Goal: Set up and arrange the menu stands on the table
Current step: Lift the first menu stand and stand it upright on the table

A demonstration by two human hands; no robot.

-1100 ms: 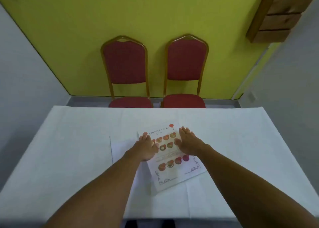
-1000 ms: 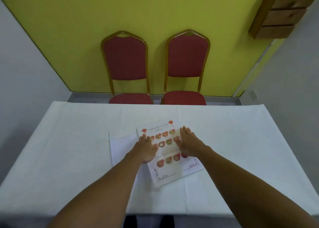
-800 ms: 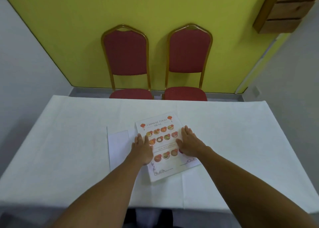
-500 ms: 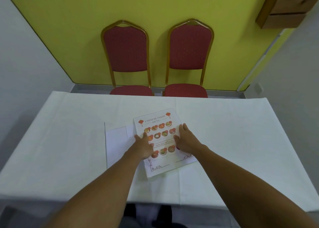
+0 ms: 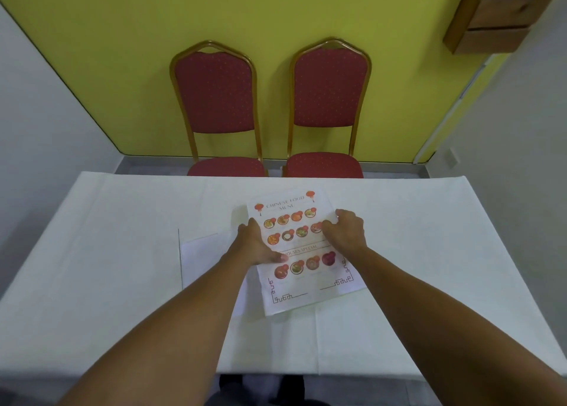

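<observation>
A printed menu sheet (image 5: 302,252) with red lanterns and rows of food pictures lies tilted on the white tablecloth (image 5: 107,252), near the table's middle. My left hand (image 5: 256,244) grips its left edge, thumb lying on the printed face. My right hand (image 5: 348,232) curls its fingers over the right edge of the same sheet. A plain white sheet (image 5: 202,258), possibly a clear stand, lies flat to the left, partly under the menu and my left forearm.
Two red padded chairs with gold frames (image 5: 217,114) (image 5: 329,104) stand behind the table's far edge against a yellow wall. A wooden shelf unit (image 5: 497,9) hangs at the upper right. Grey walls close in both sides.
Both hands slid from lying flat on the menu's face out to its left and right edges and closed on them. The view tilted slightly.
</observation>
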